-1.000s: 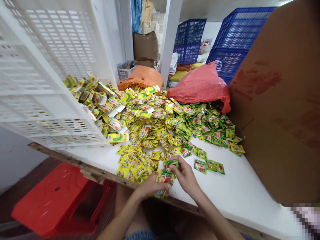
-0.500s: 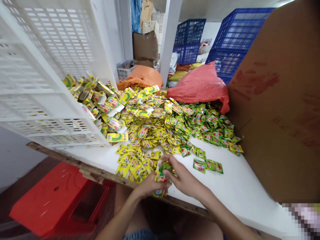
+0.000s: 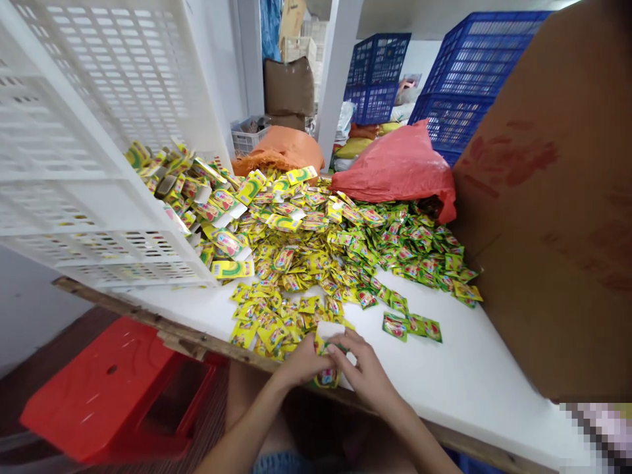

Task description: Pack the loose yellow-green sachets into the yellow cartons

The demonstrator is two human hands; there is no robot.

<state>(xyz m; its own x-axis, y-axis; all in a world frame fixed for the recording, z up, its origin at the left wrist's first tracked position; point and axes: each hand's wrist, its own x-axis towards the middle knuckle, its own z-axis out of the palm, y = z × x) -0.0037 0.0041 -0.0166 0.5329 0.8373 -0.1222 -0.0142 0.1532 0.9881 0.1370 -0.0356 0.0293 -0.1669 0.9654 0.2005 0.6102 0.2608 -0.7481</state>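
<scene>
Near the table's front edge, my left hand (image 3: 307, 361) is closed around a small yellow-green box (image 3: 326, 377) with a raised white flap. My right hand (image 3: 356, 361) touches the box's upper part from the right, its fingers bent at the opening; whether a packet is between them is hidden. Just beyond my hands lie yellow packets (image 3: 269, 326). Green packets (image 3: 415, 253) are heaped farther right, with a few loose ones (image 3: 423, 328) on the white tabletop. Yellow cartons (image 3: 230, 242) spill out at the back left.
A white crate (image 3: 99, 204) lies tipped on the left, and a large cardboard box (image 3: 538, 217) stands on the right. Behind the heap are an orange sack (image 3: 286, 148) and a red sack (image 3: 395, 164). A red stool (image 3: 99, 388) is below the table at left.
The green packet seen in my right fingers is no longer visible. Both hands have shifted slightly right, and the box's white flap now shows above them.
</scene>
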